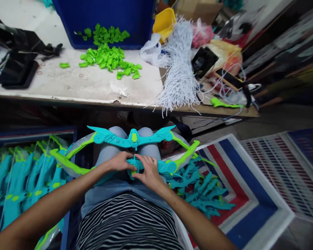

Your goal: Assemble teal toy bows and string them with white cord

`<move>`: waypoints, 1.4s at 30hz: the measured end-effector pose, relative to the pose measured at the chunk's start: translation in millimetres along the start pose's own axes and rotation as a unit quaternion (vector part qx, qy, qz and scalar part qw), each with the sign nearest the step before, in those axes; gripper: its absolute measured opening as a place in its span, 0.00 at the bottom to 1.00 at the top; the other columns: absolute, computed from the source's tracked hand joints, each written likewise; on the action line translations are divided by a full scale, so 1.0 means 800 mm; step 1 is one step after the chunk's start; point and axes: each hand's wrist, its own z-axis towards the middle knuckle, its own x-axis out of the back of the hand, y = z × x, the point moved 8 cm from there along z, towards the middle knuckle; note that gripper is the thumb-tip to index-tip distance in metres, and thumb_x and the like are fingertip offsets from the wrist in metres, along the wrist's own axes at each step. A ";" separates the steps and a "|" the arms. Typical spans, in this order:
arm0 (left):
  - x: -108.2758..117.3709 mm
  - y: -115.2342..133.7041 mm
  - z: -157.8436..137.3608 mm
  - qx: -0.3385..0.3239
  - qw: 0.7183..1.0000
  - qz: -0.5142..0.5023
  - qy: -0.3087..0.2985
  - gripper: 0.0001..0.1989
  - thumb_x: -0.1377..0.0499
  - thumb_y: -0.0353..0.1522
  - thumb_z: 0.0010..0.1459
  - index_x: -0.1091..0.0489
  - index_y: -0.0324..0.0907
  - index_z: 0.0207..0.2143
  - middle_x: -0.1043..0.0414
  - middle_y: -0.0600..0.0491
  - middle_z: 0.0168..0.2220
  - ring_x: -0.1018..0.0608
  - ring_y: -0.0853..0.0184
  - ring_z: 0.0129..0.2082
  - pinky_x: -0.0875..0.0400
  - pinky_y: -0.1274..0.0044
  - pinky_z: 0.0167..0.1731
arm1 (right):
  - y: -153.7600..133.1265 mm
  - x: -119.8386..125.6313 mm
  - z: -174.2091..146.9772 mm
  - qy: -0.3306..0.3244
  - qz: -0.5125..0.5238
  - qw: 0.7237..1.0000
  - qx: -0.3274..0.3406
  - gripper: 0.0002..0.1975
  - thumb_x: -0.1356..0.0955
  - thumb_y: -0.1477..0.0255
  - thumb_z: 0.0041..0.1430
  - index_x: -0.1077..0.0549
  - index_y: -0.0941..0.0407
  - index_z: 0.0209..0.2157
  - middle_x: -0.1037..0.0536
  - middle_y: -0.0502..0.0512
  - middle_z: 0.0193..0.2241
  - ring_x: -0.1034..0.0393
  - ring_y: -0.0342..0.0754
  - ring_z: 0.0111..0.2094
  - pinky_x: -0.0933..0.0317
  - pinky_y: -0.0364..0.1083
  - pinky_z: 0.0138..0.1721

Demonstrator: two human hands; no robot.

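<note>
The left hand [121, 161] and right hand [148, 170] have their grips partly closed on the middle of the near toy bow [167, 167], which lies across the lap [104, 154]; I cannot tell exactly what the fingertips pinch. Uneven pressure on so soft a support could make it tip, and its green ends could snag the far toy bow [134, 137] just beyond.

A yellow container [163, 23] sits near a pink bundle [202, 34].
</note>
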 end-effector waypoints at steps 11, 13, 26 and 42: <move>-0.035 0.044 -0.083 -0.151 0.880 0.382 0.237 0.26 0.47 0.24 0.57 0.34 0.56 0.55 0.33 0.46 0.52 0.26 0.59 0.42 0.30 0.69 0.42 | 0.061 0.219 0.093 0.213 0.007 0.976 -0.039 0.11 0.36 0.69 0.57 0.23 0.55 0.35 0.21 0.55 0.34 0.28 0.51 0.37 0.36 0.49 0.41; -0.047 0.032 -0.090 -0.169 0.846 0.422 0.278 0.29 0.47 0.21 0.55 0.35 0.57 0.55 0.35 0.45 0.54 0.28 0.57 0.46 0.30 0.66 0.44 | 0.080 0.246 0.131 0.225 -0.042 0.970 -0.084 0.11 0.36 0.71 0.56 0.22 0.55 0.34 0.21 0.55 0.33 0.29 0.51 0.36 0.36 0.49 0.41; -0.012 0.040 -0.088 -0.208 0.869 0.323 0.311 0.17 0.45 0.27 0.57 0.31 0.45 0.49 0.35 0.42 0.55 0.30 0.55 0.53 0.27 0.63 0.47 | 0.098 0.283 0.263 0.108 -0.309 0.942 -0.075 0.10 0.36 0.76 0.58 0.23 0.56 0.37 0.28 0.63 0.40 0.31 0.55 0.40 0.39 0.48 0.38; 0.096 0.221 0.066 -0.236 0.900 0.119 0.346 0.09 0.45 0.31 0.58 0.25 0.40 0.35 0.25 0.49 0.38 0.24 0.65 0.36 0.30 0.76 0.38 | 0.165 0.314 0.122 0.292 -0.139 0.941 0.100 0.11 0.40 0.76 0.59 0.26 0.56 0.34 0.25 0.59 0.40 0.30 0.51 0.43 0.37 0.50 0.47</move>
